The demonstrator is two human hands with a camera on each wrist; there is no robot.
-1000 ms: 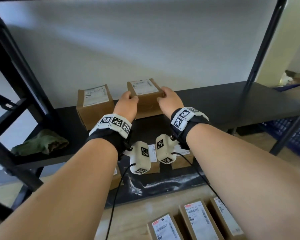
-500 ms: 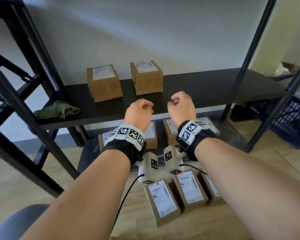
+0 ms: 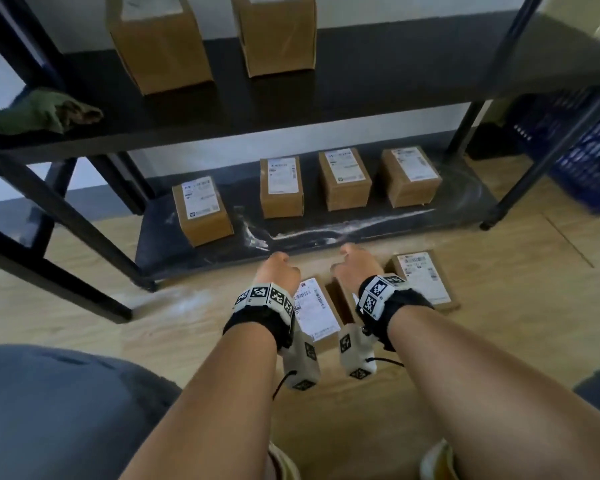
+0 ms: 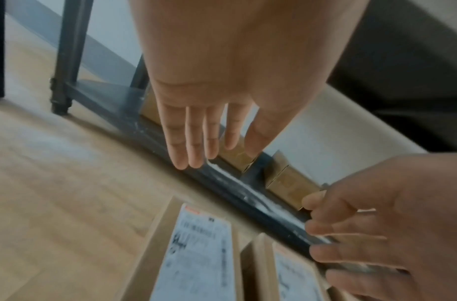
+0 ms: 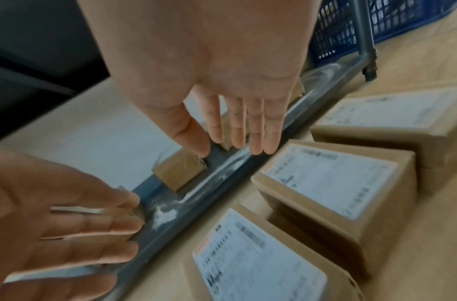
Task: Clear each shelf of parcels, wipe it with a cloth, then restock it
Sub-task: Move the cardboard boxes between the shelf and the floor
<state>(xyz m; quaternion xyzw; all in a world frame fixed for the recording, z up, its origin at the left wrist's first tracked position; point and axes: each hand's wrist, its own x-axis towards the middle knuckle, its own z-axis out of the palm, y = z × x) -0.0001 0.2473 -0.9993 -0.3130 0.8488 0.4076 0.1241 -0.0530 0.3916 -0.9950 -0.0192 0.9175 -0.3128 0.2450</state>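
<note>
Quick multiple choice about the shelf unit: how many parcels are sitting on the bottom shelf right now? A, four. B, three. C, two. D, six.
A: the head view shows four labelled parcels standing on the bottom shelf, one apart at the left and three in a row to its right.

Two brown cardboard parcels (image 3: 160,43) stand upright on the black upper shelf (image 3: 378,84); a crumpled green cloth (image 3: 40,110) lies at its left end. Four labelled parcels (image 3: 345,180) sit on the streaked bottom shelf (image 3: 326,233). Three labelled parcels (image 3: 317,311) lie on the wooden floor.
</note>
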